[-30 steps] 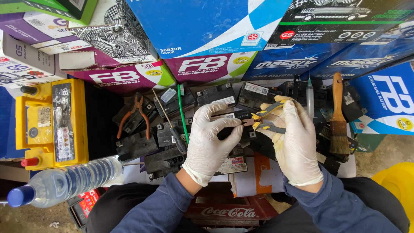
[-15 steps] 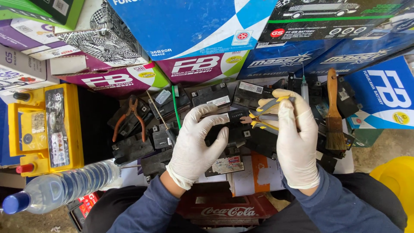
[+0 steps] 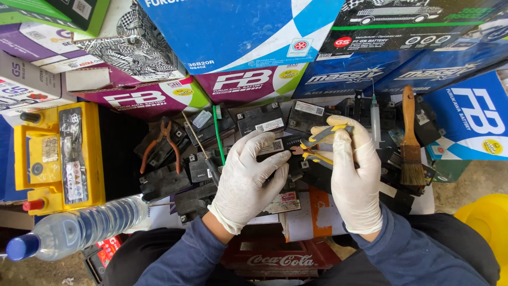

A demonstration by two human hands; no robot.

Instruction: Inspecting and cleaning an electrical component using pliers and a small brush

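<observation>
The pliers (image 3: 317,144) with yellow handles lie almost level in my right hand (image 3: 352,175), long axis left to right, tip pointing left at the small black battery (image 3: 275,151) in the middle of the pile. My right fingers curl shut round the handles. My left hand (image 3: 248,177) rests half open on that battery, fingertips touching its top beside the tip. Both hands wear white gloves. Around them lie many small black batteries, too jumbled to count. I count one brush (image 3: 410,140), one syringe (image 3: 375,119), one pair of rusty pliers (image 3: 160,145), one yellow battery (image 3: 58,153) and one water bottle (image 3: 79,228).
</observation>
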